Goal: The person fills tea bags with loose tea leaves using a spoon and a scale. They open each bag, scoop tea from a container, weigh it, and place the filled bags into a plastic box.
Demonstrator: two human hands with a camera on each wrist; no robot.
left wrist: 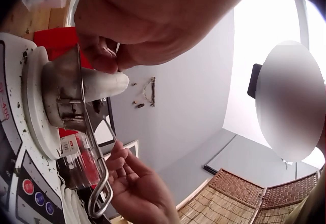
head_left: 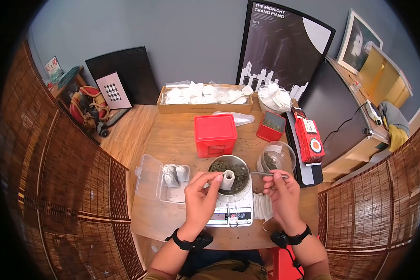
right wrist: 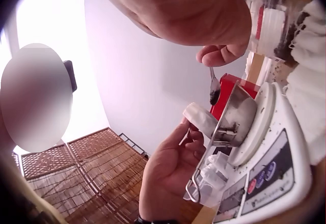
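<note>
Two hands: both yours, both occupied above the wooden desk [head_left: 163, 224].
Left hand [head_left: 200, 198]: thumb and fingers pinch the white, tube-shaped soft pouch [head_left: 227, 181].
Pouch: roughly upright, mouth up, over the round steel pan [right wrist: 243, 113]; can't tell whether its base touches the dark green dried leaves [head_left: 239, 171].
Right hand [head_left: 283, 198]: pinches the slim metal spoon [right wrist: 214, 92] by its handle.
Spoon: dark bits in the bowl; bowl near the pan's right rim, apart from the pouch mouth.
Pan: on the white digital scale [head_left: 246, 202]; bent wire handle [left wrist: 105, 169] sticks out toward you.
Scale: leaf crumbs on top; can't read the display.
Spill risk: a tipped or jerked spoon would drop leaf; past the rim, it likely lands on the scale or the flat white pouches [head_left: 262, 205] just beside it.
Mouth risk: the pouch looks soft, so a harder pinch could close its narrow opening and send leaf down the outside.
Reading risk: leaning pouch or fingers on the pan would likely skew the weight.
Handle risk: a wrist catching that wire could tip the pan.
</note>
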